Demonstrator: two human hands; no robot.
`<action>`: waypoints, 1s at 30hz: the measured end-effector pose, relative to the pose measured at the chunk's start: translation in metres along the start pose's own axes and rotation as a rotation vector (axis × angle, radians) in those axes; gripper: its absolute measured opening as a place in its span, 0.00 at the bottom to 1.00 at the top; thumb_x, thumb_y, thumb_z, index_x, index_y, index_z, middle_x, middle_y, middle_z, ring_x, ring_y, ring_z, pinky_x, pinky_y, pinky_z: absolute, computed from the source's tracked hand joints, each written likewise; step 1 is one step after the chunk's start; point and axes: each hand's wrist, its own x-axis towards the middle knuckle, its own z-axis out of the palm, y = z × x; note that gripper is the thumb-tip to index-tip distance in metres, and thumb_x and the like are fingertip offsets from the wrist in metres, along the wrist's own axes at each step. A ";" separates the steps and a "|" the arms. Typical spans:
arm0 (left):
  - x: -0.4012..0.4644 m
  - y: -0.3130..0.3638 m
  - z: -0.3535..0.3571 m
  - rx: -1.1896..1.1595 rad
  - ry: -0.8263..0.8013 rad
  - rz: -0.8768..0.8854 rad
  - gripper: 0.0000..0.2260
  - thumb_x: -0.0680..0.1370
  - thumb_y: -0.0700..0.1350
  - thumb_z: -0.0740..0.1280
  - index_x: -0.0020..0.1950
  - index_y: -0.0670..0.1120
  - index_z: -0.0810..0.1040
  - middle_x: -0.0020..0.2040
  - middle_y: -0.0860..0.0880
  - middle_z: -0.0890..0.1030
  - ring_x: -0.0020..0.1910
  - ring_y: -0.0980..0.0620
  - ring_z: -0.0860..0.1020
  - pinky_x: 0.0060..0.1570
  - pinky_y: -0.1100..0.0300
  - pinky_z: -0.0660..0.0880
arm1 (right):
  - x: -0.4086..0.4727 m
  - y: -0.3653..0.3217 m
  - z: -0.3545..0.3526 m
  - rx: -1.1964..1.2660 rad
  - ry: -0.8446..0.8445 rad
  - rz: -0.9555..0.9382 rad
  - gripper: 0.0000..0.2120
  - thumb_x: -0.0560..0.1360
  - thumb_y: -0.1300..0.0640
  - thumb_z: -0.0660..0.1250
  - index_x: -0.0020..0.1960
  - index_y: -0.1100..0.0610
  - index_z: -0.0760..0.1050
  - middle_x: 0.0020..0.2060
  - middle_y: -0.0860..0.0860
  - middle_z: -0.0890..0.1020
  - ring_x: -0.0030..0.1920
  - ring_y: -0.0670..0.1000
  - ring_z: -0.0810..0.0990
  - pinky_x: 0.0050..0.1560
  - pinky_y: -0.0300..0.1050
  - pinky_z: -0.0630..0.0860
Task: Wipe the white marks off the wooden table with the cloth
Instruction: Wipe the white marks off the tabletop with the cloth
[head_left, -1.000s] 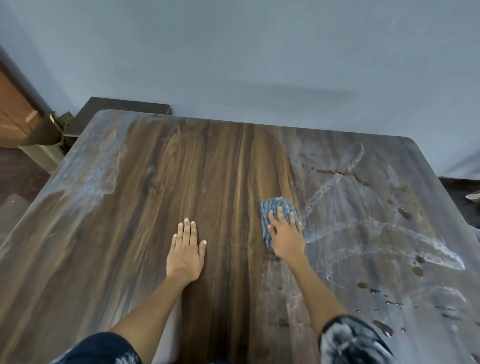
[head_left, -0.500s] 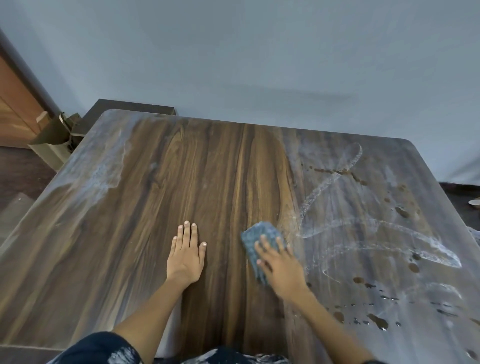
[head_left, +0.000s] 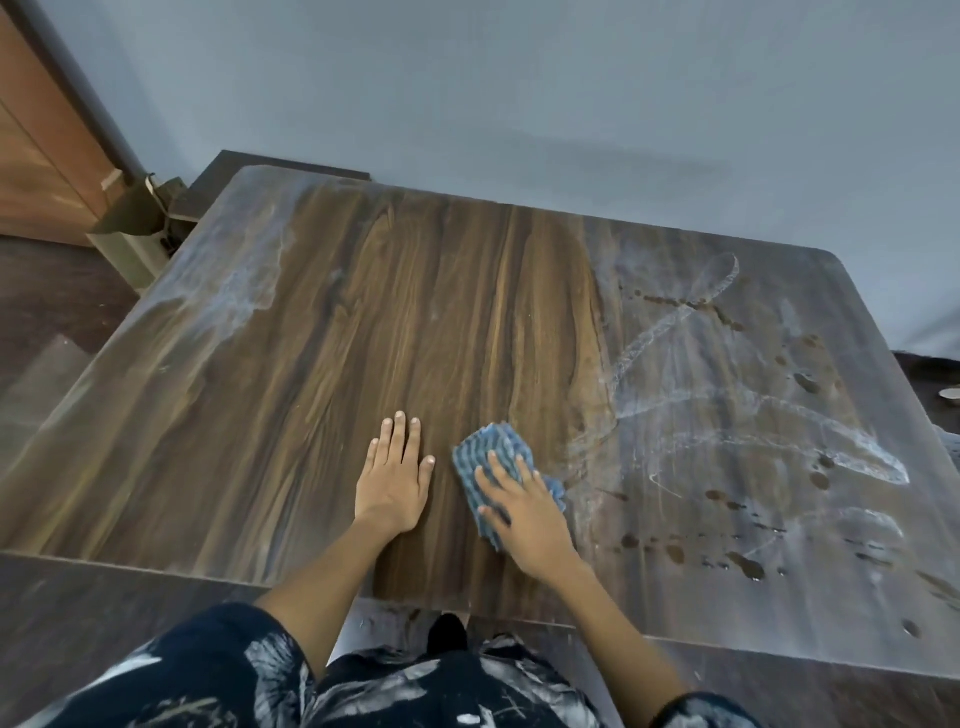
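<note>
The big brown wooden table with dark and light grain fills most of what I see. Its middle is clean wood. The right side is covered with white smeared marks in loops and streaks, with small dark wet drops dotted among them. A paler white patch sits on the far left part of the table. Behind the table is a plain grey-blue wall. A brown wooden door stands at the far left, with a folded tan cardboard piece on the floor beside it.

My dark shirt with white splashes shows at the bottom. I see no words or labels anywhere.

My left hand lies flat on the clean wood near my edge of the table. Its fingers are straight and close together, and it holds nothing.

My right hand is just beside it, pressing down on the small blue striped cloth. My fingers are spread out fairly straight on top of the cloth, not curled round it. The cloth lies bunched on the table, right at the line where the clean wood meets the white marks. Part of it sticks out past my fingertips, and a small bit peeks out on the right of my hand.
</note>
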 end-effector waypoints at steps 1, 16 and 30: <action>-0.003 -0.001 0.001 0.000 -0.004 0.007 0.25 0.82 0.53 0.44 0.76 0.44 0.40 0.77 0.44 0.41 0.76 0.47 0.40 0.74 0.54 0.42 | -0.016 0.001 0.006 0.010 -0.009 -0.025 0.24 0.82 0.46 0.50 0.76 0.45 0.53 0.75 0.40 0.46 0.76 0.50 0.39 0.75 0.49 0.42; -0.066 -0.017 0.015 -0.012 -0.014 0.070 0.24 0.82 0.52 0.44 0.76 0.47 0.42 0.77 0.46 0.42 0.76 0.47 0.41 0.74 0.54 0.43 | -0.009 -0.031 0.002 0.032 0.073 0.145 0.23 0.82 0.51 0.52 0.76 0.51 0.55 0.77 0.49 0.51 0.76 0.59 0.45 0.74 0.56 0.45; -0.065 -0.034 -0.009 -0.147 0.065 0.159 0.16 0.81 0.48 0.55 0.69 0.51 0.70 0.72 0.50 0.66 0.71 0.49 0.61 0.70 0.54 0.61 | -0.059 -0.019 0.014 0.081 0.176 0.426 0.22 0.83 0.50 0.50 0.76 0.49 0.54 0.77 0.48 0.51 0.77 0.57 0.46 0.75 0.55 0.45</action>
